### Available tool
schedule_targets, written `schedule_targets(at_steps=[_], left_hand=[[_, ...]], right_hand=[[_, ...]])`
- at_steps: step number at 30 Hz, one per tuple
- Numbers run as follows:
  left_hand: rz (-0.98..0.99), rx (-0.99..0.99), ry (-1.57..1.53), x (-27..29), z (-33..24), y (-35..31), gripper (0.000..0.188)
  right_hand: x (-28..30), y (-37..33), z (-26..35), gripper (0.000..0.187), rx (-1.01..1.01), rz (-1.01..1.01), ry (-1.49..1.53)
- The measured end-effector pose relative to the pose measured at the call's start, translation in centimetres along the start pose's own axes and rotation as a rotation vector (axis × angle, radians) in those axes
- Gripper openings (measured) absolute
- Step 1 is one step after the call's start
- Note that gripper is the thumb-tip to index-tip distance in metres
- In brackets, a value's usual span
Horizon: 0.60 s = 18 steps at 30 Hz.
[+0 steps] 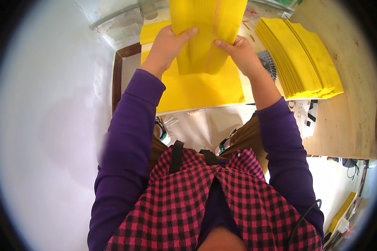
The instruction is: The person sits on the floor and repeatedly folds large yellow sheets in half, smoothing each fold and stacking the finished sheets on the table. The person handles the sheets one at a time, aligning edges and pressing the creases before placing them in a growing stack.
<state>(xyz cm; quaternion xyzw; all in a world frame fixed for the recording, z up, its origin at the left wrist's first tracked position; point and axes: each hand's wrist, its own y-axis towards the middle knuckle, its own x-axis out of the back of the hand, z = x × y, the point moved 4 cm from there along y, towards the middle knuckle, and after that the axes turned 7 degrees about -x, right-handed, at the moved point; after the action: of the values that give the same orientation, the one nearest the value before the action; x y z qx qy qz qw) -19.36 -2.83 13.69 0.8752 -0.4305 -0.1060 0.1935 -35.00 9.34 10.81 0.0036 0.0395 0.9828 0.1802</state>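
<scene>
A thick bundle of yellow layered sheets [194,56] stands raised above the table, with a thin orange-brown line running down its face. On its left edge my left hand [166,46] is closed, thumb lying across the front. My right hand [242,54] grips the right side the same way, its thumb near the line. Fingers behind the bundle are mostly hidden. Beneath it, a large flat yellow sheet [197,94] covers the near part of the table. Whether the sheets are paper or cloth I cannot tell.
To the right lie two piles of yellow folded sheets [287,58] on a pale wooden board [347,125]. A grey textured piece [267,62] sits between my right wrist and the piles. A white wall [50,117] rises close on the left; a dark wooden edge [117,79] borders the table there.
</scene>
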Motion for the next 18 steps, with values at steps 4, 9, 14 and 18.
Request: schedule_targets(at_steps=[4,9,14,18], left_hand=[[0.003,-0.024,-0.024,-0.3,-0.9,0.6,0.036],[-0.033,0.203,0.101,-1.2,2.4,-3.2,0.034],[0.002,0.131,0.035,-0.8,2.4,-2.6,0.033],[0.005,-0.055,-0.062,-0.8,0.8,-1.6,0.032]], right_hand=[[0.6,0.0,1.1,0.027,0.054,-0.042,-0.001],[-0.2,-1.6,-4.2,0.027,-0.248,-0.134,-0.292],[-0.2,-1.5,-3.8,0.023,-0.149,-0.059,-0.151],[0.2,-1.2,-1.4,0.022,-0.068,-0.058,-0.079]])
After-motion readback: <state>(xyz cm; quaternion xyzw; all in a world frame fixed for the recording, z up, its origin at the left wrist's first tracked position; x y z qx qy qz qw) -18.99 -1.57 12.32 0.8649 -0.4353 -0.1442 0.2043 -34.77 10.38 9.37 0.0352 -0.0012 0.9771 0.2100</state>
